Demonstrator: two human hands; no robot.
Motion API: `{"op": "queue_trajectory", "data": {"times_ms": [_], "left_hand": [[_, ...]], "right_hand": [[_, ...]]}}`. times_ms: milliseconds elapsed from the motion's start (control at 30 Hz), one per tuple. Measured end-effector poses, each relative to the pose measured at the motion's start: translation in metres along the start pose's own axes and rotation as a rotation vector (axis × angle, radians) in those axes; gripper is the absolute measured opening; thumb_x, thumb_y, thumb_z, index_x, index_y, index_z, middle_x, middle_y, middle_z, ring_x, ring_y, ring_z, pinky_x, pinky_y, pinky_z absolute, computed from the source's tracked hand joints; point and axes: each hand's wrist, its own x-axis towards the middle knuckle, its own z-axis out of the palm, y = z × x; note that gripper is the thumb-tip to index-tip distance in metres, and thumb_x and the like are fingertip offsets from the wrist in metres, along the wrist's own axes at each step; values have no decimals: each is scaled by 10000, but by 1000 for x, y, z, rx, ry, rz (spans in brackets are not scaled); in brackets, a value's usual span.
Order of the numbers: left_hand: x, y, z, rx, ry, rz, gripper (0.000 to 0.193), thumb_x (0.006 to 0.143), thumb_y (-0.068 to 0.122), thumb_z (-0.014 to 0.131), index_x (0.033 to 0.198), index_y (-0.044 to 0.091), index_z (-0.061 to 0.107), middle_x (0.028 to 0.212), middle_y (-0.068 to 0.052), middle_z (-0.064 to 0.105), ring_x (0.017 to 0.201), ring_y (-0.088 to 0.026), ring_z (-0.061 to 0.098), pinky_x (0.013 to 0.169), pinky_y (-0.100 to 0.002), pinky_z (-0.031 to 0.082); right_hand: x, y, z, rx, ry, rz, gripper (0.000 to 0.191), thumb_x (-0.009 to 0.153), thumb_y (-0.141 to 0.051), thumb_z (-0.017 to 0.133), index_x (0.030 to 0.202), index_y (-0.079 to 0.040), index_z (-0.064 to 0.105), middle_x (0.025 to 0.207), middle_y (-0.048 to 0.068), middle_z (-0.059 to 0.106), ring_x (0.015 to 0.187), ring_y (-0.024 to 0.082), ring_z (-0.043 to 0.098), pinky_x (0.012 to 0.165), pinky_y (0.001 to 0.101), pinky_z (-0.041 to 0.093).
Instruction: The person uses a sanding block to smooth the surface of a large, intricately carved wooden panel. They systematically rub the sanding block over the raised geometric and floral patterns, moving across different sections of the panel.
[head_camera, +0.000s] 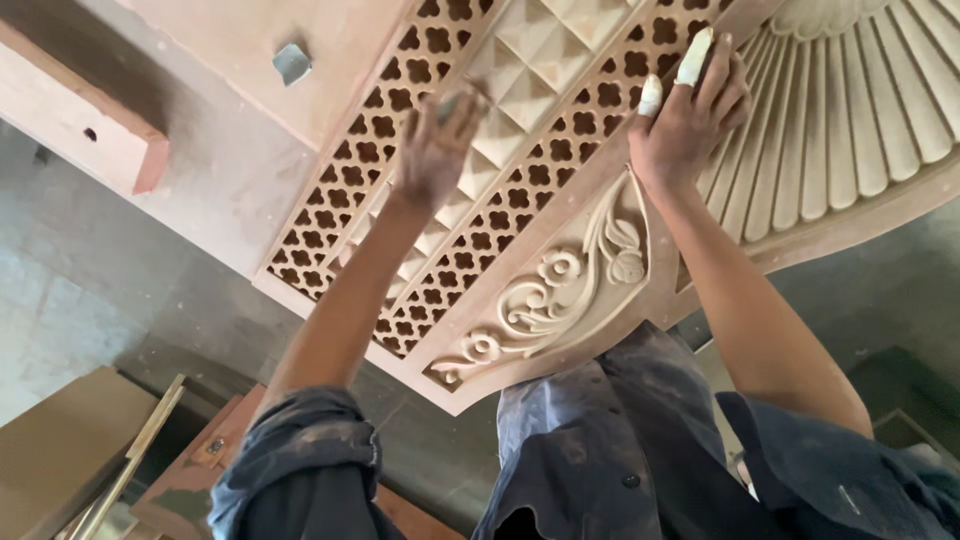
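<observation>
2 hands (560, 140) on carved stone panel (560, 280); block (75, 115) nearby.

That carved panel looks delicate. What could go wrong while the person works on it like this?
The left hand presses a small tool on the pinkish carved stone panel, over its pierced lattice band; a slip could chip those thin bars. The right hand, two fingertips wrapped in white tape, rests nearby and might get scraped. The panel's corner overhangs, so leaning could tip it.
</observation>
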Motion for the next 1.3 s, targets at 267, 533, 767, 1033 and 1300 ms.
{"op": "queue_trajectory", "data": {"times_ms": [267,533,767,1033,1300], "left_hand": [[-5,-1,7,42,61,70,628,908,-113,610,1462,181,630,1484,-26,592,1204,-349,582,885,-415,644],[-26,5,21,98,-147,-89,662,966,4,535,1577,250,466,1653,29,363,1451,-314,362,1100,-526,513],[-22,-3,7,21,-173,-25,534,1062,66,513,1575,213,490,1659,-4,358,1433,-417,364,1078,-615,478],[-10,35,1,-186,-149,-37,545,934,-36,552,1450,133,605,1520,-62,568,1302,-421,518,1015,-543,541],[-2,29,-18,-123,-160,-7,592,888,-57,524,1443,140,578,1522,-55,553,1290,-429,547,1009,-484,546]], "right_hand": [[4,-4,-8,-32,-38,18,539,1129,-271,556,1546,52,445,1615,257,324,1445,465,331,1140,646,234],[1,-3,-9,25,-28,-4,562,1073,-246,598,1513,72,450,1616,272,304,1447,467,326,1155,632,227],[1,1,-4,9,-12,-20,579,1022,-216,554,1511,81,463,1612,267,306,1448,465,323,1155,633,229],[0,-1,-3,5,8,-13,543,1096,-241,552,1530,73,464,1614,256,312,1452,454,337,1164,624,245],[-1,-4,-8,20,23,-13,616,1034,-223,589,1541,90,430,1599,256,315,1438,456,335,1149,618,244]]}}
